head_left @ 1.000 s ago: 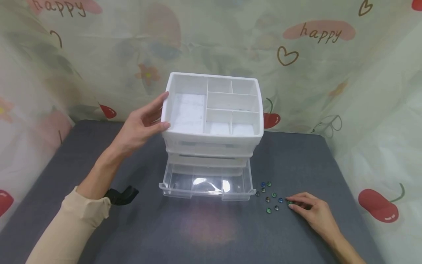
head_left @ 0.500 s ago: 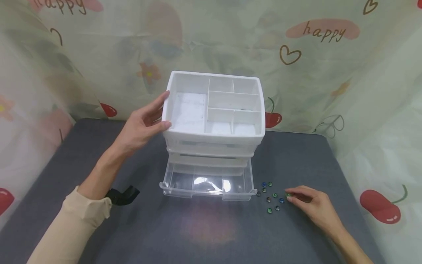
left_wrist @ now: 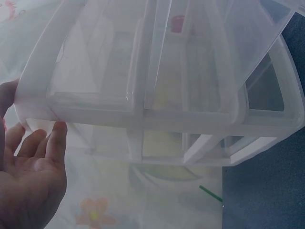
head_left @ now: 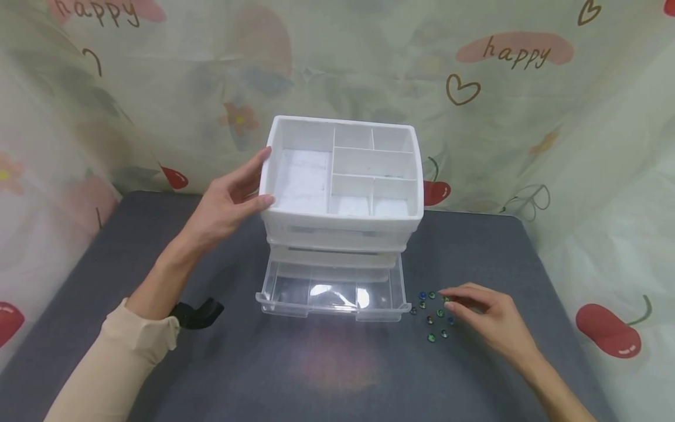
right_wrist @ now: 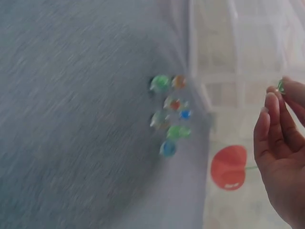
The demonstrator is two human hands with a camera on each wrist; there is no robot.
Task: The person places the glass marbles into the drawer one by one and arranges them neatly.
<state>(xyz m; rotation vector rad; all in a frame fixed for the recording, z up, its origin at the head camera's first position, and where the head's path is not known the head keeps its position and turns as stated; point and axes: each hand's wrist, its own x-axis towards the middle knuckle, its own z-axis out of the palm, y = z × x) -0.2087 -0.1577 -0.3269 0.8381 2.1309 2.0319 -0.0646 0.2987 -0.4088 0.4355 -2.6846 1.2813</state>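
Observation:
A white plastic drawer organizer [head_left: 337, 225] stands at the middle of the table, its divided top tray facing up. Its clear lower drawer [head_left: 332, 308] is pulled out toward me. My left hand [head_left: 224, 202] grips the organizer's left upper edge, thumb at the front and fingers along the side. In the right wrist view, my right hand [right_wrist: 286, 138] pinches a small green glass bead [right_wrist: 281, 87] between thumb and fingertips. That hand is held just right of several loose glass beads [head_left: 432, 338], green, blue and brownish, which lie on the table beside the drawer's right corner.
A dark grey cloth [head_left: 237, 375] covers the table. Behind it hangs a patterned curtain [head_left: 348, 64] with cherries and lettering. A black strap [head_left: 197, 313] shows at my left wrist.
My right hand has lifted the green bead from the right side of the group and moved it left and farther back, toward the drawer. The left hand stays on the organizer.

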